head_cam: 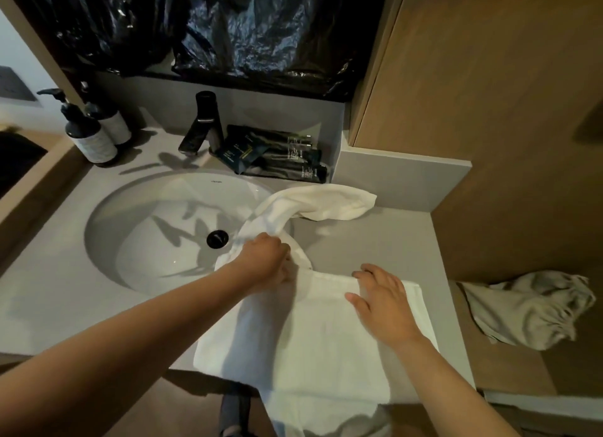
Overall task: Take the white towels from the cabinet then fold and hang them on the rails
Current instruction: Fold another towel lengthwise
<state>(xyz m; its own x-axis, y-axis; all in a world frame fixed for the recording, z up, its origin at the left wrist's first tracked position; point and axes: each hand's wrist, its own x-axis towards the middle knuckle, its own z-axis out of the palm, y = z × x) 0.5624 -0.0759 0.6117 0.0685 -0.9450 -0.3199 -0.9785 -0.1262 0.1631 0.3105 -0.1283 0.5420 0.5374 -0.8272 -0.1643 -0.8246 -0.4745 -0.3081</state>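
A white towel [306, 342] lies spread on the grey counter [375, 241] to the right of the sink, its near end hanging over the front edge. Its far end [326, 201] trails in a curve toward the back of the counter. My left hand [266, 257] grips a bunched fold of the towel at the sink's right rim. My right hand [380, 301] lies flat with spread fingers on the towel's upper right part. No rail or cabinet shows.
A round white sink [156, 228] with a black drain fills the left of the counter. Behind it stand a black tap [204, 123], two pump bottles [91, 133] and dark toiletry packets [277, 152]. A grey cloth [528, 309] hangs at the right by a wooden wall.
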